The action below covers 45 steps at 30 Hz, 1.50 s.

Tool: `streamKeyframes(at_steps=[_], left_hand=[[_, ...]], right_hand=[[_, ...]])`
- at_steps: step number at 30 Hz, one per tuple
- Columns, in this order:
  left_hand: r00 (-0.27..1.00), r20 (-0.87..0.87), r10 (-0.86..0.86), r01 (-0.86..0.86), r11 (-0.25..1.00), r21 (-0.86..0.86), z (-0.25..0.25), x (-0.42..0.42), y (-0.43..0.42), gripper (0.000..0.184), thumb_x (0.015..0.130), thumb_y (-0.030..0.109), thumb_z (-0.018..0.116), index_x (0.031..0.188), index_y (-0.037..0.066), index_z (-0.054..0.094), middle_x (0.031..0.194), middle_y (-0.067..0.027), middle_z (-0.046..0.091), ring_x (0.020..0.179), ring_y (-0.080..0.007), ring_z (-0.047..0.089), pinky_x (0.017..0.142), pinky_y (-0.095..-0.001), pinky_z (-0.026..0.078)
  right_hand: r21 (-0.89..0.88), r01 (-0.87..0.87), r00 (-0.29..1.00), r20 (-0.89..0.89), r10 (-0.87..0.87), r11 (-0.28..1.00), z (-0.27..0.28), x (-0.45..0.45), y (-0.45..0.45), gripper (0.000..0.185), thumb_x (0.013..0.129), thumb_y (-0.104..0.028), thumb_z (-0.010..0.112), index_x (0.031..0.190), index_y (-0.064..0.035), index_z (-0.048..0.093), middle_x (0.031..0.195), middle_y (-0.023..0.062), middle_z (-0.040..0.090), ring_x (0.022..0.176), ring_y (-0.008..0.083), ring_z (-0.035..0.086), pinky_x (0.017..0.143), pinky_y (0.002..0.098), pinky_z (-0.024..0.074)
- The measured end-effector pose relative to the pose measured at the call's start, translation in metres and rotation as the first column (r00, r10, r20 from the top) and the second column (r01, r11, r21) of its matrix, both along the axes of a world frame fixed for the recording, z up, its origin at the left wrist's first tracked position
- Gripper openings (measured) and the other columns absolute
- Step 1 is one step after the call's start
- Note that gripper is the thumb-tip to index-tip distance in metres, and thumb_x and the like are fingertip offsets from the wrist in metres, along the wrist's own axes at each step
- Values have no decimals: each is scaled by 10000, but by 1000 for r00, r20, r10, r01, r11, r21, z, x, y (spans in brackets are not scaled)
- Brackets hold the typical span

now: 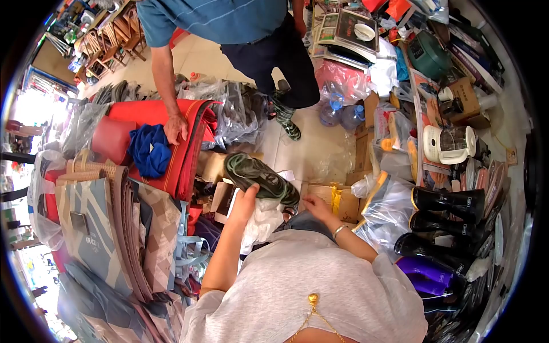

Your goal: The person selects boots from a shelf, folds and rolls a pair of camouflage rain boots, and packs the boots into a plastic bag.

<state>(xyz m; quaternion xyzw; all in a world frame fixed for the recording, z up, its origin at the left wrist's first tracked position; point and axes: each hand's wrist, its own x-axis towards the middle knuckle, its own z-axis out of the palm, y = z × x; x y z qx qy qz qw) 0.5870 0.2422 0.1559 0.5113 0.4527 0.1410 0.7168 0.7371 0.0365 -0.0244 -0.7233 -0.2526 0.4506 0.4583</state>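
Observation:
My left hand (pixel 246 201) is wrapped round the dark green camouflage shoe (pixel 251 174), gripping its side in front of my body. The shoe is tilted, and its far end points toward the upper left. My right hand (pixel 316 206) is near my lap, to the right of the shoe and apart from it; its fingers are curled, and anything between them is too small to make out. White plastic (pixel 264 220) hangs below the shoe, near my left forearm.
Another person (pixel 217 20) stands ahead, one hand on a red mat (pixel 186 157) beside a blue cloth (pixel 150 151). Folded mats (pixel 94 234) are stacked left. Black boots (pixel 449 206), a coffee maker (pixel 449 144) and water bottles (pixel 331 111) lie right. Cardboard boxes (pixel 343 200) sit ahead.

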Motion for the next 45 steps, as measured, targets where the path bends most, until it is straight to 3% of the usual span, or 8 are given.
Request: streamKeyframes(at_steps=[11,13,18,23,27,31,39,45], left_hand=[[952,247,181,-147,978,-147,26,10,-19,347,836,168,511,1104,-53,500,1076,-65,536,986,-153,479,879,-264,356],[934,280,222,-167,964,-207,24,10,-17,330,837,170,508,1081,-53,514,1052,-63,546,962,-149,488,864,-263,364],[910,275,312,-221,923,-316,25,19,-4,255,838,177,510,973,-34,558,959,-47,564,857,-121,505,774,-252,400],[877,273,396,-263,869,-418,26,23,-5,239,865,196,473,961,-13,537,854,-72,585,758,-155,555,692,-286,449],[938,266,221,-146,950,-275,22,1,8,212,864,182,441,933,-6,512,761,-82,565,623,-168,538,576,-299,455],[963,213,164,-118,969,-216,20,-10,7,232,862,206,457,890,-6,546,678,-73,577,574,-141,549,528,-248,446],[982,172,-71,85,994,-73,45,-9,-1,230,863,183,439,837,-12,559,665,-63,571,563,-131,536,518,-255,437],[934,288,-211,230,973,-33,63,-10,-17,174,862,105,401,928,-15,510,727,-74,560,586,-153,526,534,-275,441]], right_hand=[[375,53,967,-251,46,926,99,-18,67,409,780,-12,519,1179,-43,433,1006,79,535,874,137,539,790,258,434],[306,-308,949,34,313,901,141,-15,70,453,778,-39,499,1219,-32,392,1100,99,512,1005,170,505,876,283,395],[284,-64,722,-649,241,957,162,-39,62,489,851,-239,518,1260,-8,380,1239,94,457,1122,166,432,947,291,347],[467,-94,886,-364,288,879,191,-22,55,601,758,-165,677,1265,-27,386,1274,86,427,1143,196,434,976,329,344],[229,458,844,-415,-340,859,174,47,7,554,810,-181,595,1273,-21,334,1200,112,470,1081,215,483,903,345,432],[367,544,751,188,-633,755,185,93,-5,478,795,-150,609,1187,-1,380,1085,98,528,996,217,539,843,344,463],[39,174,694,704,-150,984,157,19,61,431,614,36,653,1006,7,476,1083,171,529,994,318,523,713,363,481],[264,-108,962,271,33,958,160,-44,87,600,615,-189,720,1140,-17,486,1114,166,526,973,332,515,866,380,396]])
